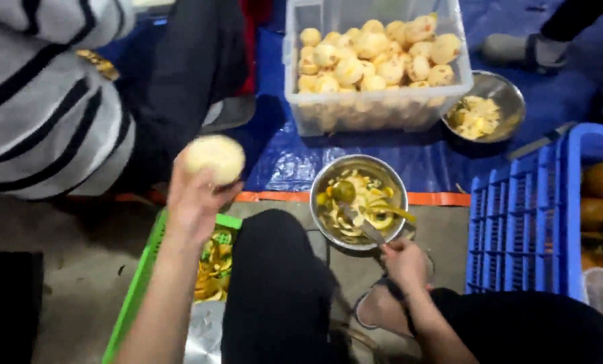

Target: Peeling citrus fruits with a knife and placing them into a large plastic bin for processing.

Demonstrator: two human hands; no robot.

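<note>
My left hand is raised and grips a peeled, pale yellow round fruit above the green crate. My right hand rests low near my knee and holds a knife whose blade points into a steel bowl of yellow peels and a small green piece. A clear plastic tub heaped with peeled fruits stands farther off on the blue tarp.
A green crate with peels lies at lower left. A second steel bowl with peel scraps sits right of the tub. Blue crates with brown unpeeled fruits stand at right. Another person in a striped top sits at upper left; someone's sandalled foot shows at upper right.
</note>
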